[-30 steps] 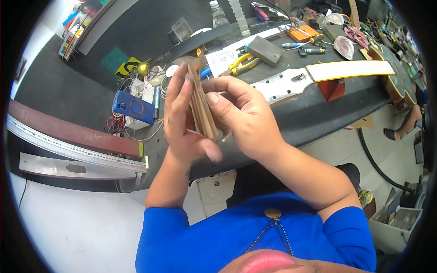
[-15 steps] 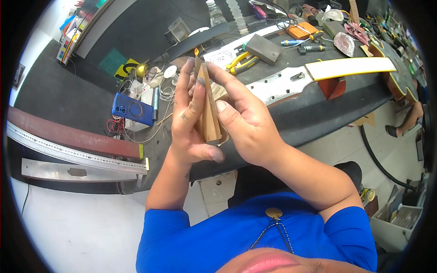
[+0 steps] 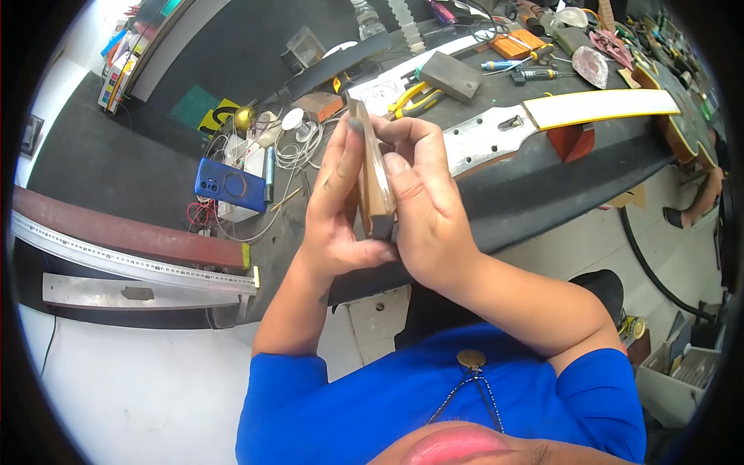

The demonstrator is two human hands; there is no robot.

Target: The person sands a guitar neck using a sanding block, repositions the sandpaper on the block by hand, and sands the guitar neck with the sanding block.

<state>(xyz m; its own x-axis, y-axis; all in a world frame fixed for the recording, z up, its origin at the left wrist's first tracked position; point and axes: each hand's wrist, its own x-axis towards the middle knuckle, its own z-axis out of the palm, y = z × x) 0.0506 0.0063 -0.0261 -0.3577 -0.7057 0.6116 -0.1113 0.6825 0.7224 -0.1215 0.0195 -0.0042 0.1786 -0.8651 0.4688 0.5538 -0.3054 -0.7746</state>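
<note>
Between both palms, above the front edge of the bench, stands a narrow wooden block (image 3: 379, 190) with its long side pointing away from me. A dark layer shows at its near end; I cannot tell what it is. My left hand (image 3: 333, 205) presses along the block's left side, fingers extended and thumb reaching under the near end. From the other side my right hand (image 3: 430, 201) grips it, thumb along the top and fingers bent around the far part. Right of the hands lies a guitar neck (image 3: 482, 139) with a white headstock and a yellow-edged, white-covered fingerboard.
A blue phone (image 3: 229, 186) and tangled cables lie left of my hands. Beyond are yellow-handled pliers (image 3: 416, 101), a grey block (image 3: 449, 76) and screwdrivers (image 3: 535, 75). A steel ruler (image 3: 132, 253) sits at the left edge. A red support (image 3: 572, 141) props the neck.
Both hands have shifted slightly right with the wooden block, which has turned more edge-on. My right fingers are more bent. An orange-brown block behind the hands has come into view.
</note>
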